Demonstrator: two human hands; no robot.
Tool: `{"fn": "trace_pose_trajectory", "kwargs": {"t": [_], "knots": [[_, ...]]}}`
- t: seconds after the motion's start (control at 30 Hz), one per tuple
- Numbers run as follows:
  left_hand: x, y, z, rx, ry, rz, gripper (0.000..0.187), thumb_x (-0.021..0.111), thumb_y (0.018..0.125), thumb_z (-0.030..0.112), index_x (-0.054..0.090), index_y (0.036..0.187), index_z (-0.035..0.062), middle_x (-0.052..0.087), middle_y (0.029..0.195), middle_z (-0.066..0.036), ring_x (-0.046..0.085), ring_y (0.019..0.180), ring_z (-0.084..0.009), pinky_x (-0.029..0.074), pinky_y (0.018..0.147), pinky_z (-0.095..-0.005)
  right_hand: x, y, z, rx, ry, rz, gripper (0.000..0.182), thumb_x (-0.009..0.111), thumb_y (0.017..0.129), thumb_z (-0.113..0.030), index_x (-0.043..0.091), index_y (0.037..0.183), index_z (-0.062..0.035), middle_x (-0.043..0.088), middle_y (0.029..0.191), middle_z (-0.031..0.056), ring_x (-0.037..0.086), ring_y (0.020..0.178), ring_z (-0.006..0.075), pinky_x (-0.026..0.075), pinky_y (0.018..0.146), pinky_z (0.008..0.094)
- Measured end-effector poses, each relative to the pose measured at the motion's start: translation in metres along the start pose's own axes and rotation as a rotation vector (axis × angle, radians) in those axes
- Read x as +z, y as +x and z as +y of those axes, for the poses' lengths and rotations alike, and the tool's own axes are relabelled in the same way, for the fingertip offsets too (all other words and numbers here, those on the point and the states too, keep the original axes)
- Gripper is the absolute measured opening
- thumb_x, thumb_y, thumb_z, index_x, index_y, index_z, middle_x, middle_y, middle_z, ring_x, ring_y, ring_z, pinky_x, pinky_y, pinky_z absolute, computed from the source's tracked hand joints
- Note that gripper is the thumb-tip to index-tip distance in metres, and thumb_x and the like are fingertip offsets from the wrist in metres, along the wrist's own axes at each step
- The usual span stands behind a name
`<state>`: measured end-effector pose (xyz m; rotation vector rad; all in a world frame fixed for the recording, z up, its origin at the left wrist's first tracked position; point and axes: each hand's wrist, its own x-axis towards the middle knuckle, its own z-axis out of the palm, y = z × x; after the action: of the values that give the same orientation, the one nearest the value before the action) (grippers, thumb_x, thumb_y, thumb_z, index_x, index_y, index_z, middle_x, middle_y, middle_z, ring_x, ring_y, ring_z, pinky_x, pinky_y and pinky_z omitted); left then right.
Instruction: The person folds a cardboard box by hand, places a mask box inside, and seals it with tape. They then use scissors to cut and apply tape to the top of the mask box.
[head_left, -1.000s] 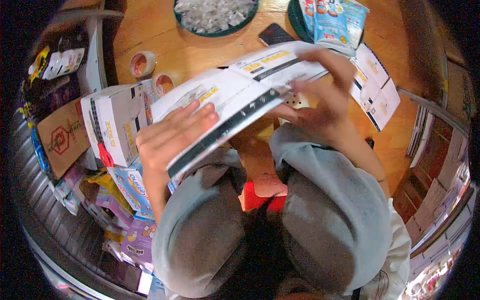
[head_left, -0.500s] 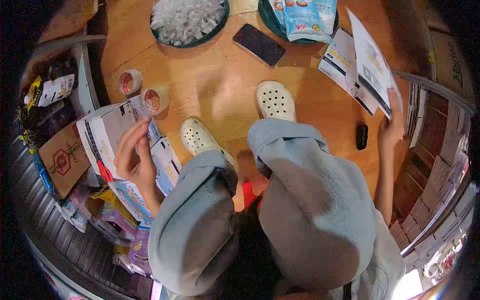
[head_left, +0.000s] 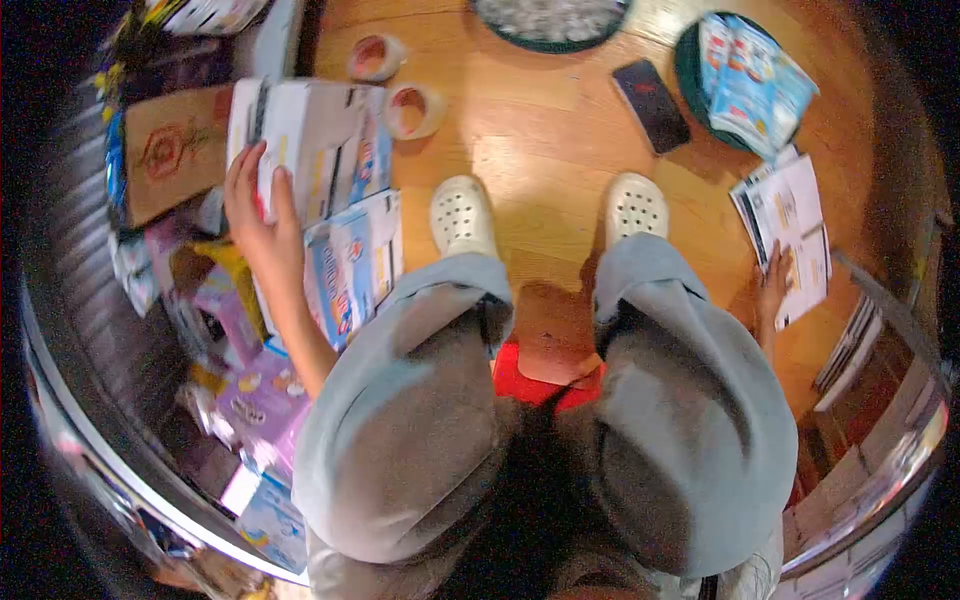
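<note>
My left hand (head_left: 265, 215) has its thumb and fingers apart, at the near edge of a white cardboard box (head_left: 305, 110). Something small and red shows partly behind that hand. Below it lies a blue-and-white printed carton (head_left: 350, 260). On the right, my right hand (head_left: 778, 280) rests with fingers spread over a flat white printed carton (head_left: 797, 215) on the floor. Another printed piece peeks out from under this carton's left edge.
Two tape rolls (head_left: 412, 110) stand beyond the box. A phone (head_left: 652, 105) lies on the wooden floor near a green basket (head_left: 690, 75) of blue packets. A brown carton (head_left: 160, 185) and bagged goods crowd the left; a metal shelf rail (head_left: 890, 315) runs along the right.
My right hand has brought the raised white carton down onto the floor pieces. My left hand has moved up to the box's near edge. The view has turned and shifted.
</note>
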<state>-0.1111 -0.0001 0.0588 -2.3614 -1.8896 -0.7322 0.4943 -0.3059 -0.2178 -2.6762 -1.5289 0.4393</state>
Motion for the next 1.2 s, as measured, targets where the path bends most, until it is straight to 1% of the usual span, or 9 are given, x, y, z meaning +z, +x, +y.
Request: {"fn": "trace_pose_trajectory", "kwargs": {"t": [0.1, 0.2, 0.3, 0.33, 0.53, 0.73, 0.87, 1.0, 1.2], "knots": [[0.000, -0.019, -0.038, -0.041, 0.352, -0.051, 0.059, 0.065, 0.080, 0.034, 0.046, 0.125, 0.0006, 0.043, 0.127, -0.028, 0.041, 0.119, -0.0403, 0.031, 0.101, -0.0437, -0.021, 0.002, -0.029, -0.115, -0.050, 0.166, 0.058, 0.051, 0.090, -0.019, 0.028, 0.142, -0.0230, 0.022, 0.148, 0.0123, 0.023, 0.135, 0.0320, 0.013, 0.102, 0.0632], [0.008, -0.033, -0.046, -0.124, 0.352, -0.072, 0.071, 0.068, 0.076, 0.041, 0.042, 0.127, -0.0009, 0.039, 0.128, -0.031, 0.040, 0.119, -0.0427, 0.031, 0.101, -0.0451, -0.043, 0.012, -0.068, -0.169, 0.065, 0.347, 0.049, 0.051, 0.089, -0.019, 0.039, 0.136, -0.0154, 0.038, 0.139, 0.0140, 0.034, 0.129, 0.0330, 0.022, 0.104, 0.0536], [0.019, -0.040, -0.058, -0.151, 0.350, -0.115, 0.074, 0.068, 0.075, 0.041, 0.040, 0.130, -0.0002, 0.037, 0.131, -0.031, 0.039, 0.120, -0.0429, 0.031, 0.101, -0.0454, -0.065, 0.022, -0.116, -0.316, 0.301, 0.416, 0.040, 0.050, 0.086, -0.009, 0.050, 0.127, -0.0095, 0.048, 0.129, 0.0160, 0.044, 0.120, 0.0331, 0.031, 0.102, 0.0429], [0.019, -0.039, -0.064, -0.135, 0.360, -0.116, 0.079, 0.069, 0.073, 0.044, 0.039, 0.131, -0.0009, 0.036, 0.132, -0.030, 0.038, 0.122, -0.0425, 0.031, 0.101, -0.0452, -0.072, 0.026, -0.137, -0.361, 0.300, 0.462, 0.037, 0.051, 0.084, 0.000, 0.055, 0.120, -0.0082, 0.053, 0.120, 0.0163, 0.049, 0.113, 0.0322, 0.037, 0.096, 0.0376], [0.024, -0.031, -0.067, -0.256, 0.323, -0.056, 0.088, 0.072, 0.068, 0.048, 0.037, 0.132, -0.0019, 0.036, 0.133, -0.028, 0.038, 0.121, -0.0412, 0.032, 0.100, -0.0450, -0.083, 0.036, -0.200, -0.420, 0.470, 0.270, 0.031, 0.052, 0.082, 0.005, 0.059, 0.110, -0.0060, 0.056, 0.109, 0.0154, 0.053, 0.105, 0.0310, 0.042, 0.090, 0.0358], [0.012, -0.019, -0.048, -0.362, 0.572, -0.224, 0.094, 0.072, 0.064, 0.056, 0.038, 0.133, 0.0024, 0.043, 0.125, -0.023, 0.043, 0.114, -0.0395, 0.036, 0.097, -0.0444, -0.076, 0.033, -0.231, -0.484, 0.414, 0.201, 0.028, 0.052, 0.083, 0.005, 0.059, 0.108, -0.0056, 0.056, 0.108, 0.0148, 0.054, 0.104, 0.0302, 0.042, 0.090, 0.0360], [0.013, -0.021, -0.059, -0.298, 0.499, -0.210, 0.093, 0.071, 0.062, 0.059, 0.043, 0.131, 0.0038, 0.045, 0.120, -0.021, 0.045, 0.109, -0.0378, 0.038, 0.094, -0.0436, -0.078, 0.031, -0.256, -0.434, 0.595, 0.067, 0.028, 0.052, 0.082, 0.003, 0.060, 0.106, -0.0078, 0.058, 0.106, 0.0122, 0.054, 0.101, 0.0287, 0.041, 0.088, 0.0368], [0.018, -0.026, -0.062, -0.251, 0.451, -0.147, 0.086, 0.073, 0.062, 0.054, 0.049, 0.126, 0.0000, 0.046, 0.116, -0.019, 0.045, 0.104, -0.0355, 0.039, 0.091, -0.0422, -0.087, 0.048, -0.310, -0.639, 0.656, -0.028, 0.026, 0.053, 0.082, 0.001, 0.060, 0.105, -0.0081, 0.059, 0.102, 0.0120, 0.055, 0.097, 0.0286, 0.043, 0.085, 0.0359], [0.017, -0.026, -0.056, -0.215, 0.382, -0.084, 0.083, 0.077, 0.061, 0.045, 0.051, 0.124, -0.0019, 0.047, 0.113, -0.018, 0.044, 0.101, -0.0342, 0.039, 0.091, -0.0419, -0.122, 0.076, -0.442, -0.990, 0.827, -0.286, 0.027, 0.052, 0.086, -0.007, 0.055, 0.112, -0.0074, 0.056, 0.101, 0.0131, 0.057, 0.095, 0.0266, 0.045, 0.084, 0.0348]]}}
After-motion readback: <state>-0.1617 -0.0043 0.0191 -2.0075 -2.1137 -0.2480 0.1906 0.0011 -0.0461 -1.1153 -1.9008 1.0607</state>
